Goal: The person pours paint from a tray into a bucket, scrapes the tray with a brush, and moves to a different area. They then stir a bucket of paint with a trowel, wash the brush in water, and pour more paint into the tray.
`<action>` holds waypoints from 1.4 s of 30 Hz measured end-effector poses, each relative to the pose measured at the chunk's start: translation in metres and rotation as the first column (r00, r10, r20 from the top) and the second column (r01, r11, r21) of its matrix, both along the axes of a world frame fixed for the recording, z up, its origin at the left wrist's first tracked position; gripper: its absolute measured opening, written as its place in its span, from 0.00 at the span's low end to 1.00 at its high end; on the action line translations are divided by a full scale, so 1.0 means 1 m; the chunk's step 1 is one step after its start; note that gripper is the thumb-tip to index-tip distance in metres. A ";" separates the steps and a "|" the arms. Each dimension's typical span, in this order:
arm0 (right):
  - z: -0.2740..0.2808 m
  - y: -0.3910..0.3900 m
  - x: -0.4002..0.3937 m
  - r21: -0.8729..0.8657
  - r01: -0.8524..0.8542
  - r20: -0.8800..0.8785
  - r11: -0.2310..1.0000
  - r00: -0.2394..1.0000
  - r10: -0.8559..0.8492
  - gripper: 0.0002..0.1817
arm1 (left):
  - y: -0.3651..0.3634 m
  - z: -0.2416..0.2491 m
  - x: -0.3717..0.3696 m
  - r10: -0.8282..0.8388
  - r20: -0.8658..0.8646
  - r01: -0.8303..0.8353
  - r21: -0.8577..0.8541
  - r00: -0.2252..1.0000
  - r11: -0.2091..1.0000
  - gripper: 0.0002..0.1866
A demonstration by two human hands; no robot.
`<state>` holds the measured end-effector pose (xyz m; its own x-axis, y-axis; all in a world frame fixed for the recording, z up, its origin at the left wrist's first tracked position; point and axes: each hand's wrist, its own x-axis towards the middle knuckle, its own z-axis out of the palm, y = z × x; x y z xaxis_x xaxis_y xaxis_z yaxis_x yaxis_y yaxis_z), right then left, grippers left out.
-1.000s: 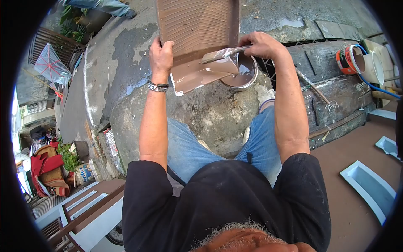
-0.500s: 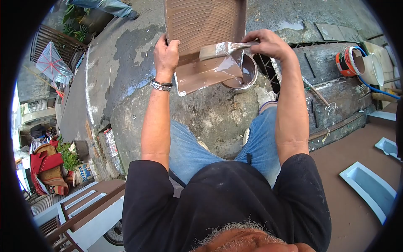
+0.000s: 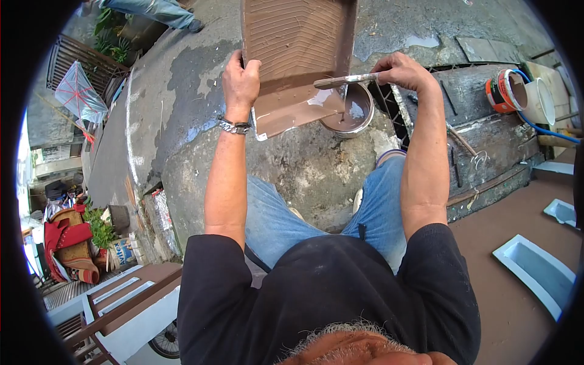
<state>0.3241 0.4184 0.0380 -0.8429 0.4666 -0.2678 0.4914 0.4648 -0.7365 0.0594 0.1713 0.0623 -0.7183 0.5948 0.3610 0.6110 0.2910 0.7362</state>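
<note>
A ribbed paint tray (image 3: 298, 42) coated in brown paint is tilted over a round can (image 3: 363, 121) that holds brown paint. My left hand (image 3: 241, 85) grips the tray's left edge, fingers behind it. Between the fingertips of my right hand (image 3: 398, 71) is the handle of a paintbrush (image 3: 340, 81). The brush is turned edge-on above the tray's lower part, its bristles pointing left. Wet paint with a pale sheen lies at the tray's lower corner beside the can's mouth.
An orange-labelled bucket (image 3: 507, 91) and a white bucket (image 3: 539, 102) stand at the right, by a blue hose. A wire whisk-like tool (image 3: 465, 141) lies on the dark slabs. A person's leg (image 3: 161, 12) shows at top left. Grey-blue moulded pieces (image 3: 538, 274) are at lower right.
The brush has turned from flat to edge-on and moved slightly right and down. My right hand has shifted right with it. My left hand stays on the tray.
</note>
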 end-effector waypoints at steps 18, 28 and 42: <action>0.012 -0.008 -0.011 -0.041 0.029 -0.175 0.999 0.984 -0.036 0.18 | 0.002 0.010 0.014 -0.024 -0.031 0.023 -0.017 0.999 1.000 0.17; -0.009 0.009 0.000 -0.155 0.079 -0.167 0.985 0.980 -0.105 0.16 | 0.004 0.011 0.016 -0.040 -0.023 0.039 -0.023 0.999 0.999 0.16; -0.008 0.004 -0.002 0.025 -0.019 0.103 1.000 0.995 0.016 0.18 | 0.005 0.019 0.022 -0.035 -0.111 0.033 -0.026 0.993 0.999 0.15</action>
<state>0.3223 0.4227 0.0300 -0.8197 0.4597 -0.3416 0.5554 0.4923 -0.6703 0.0809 0.1760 0.0814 -0.6535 0.6277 0.4230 0.6986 0.2853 0.6561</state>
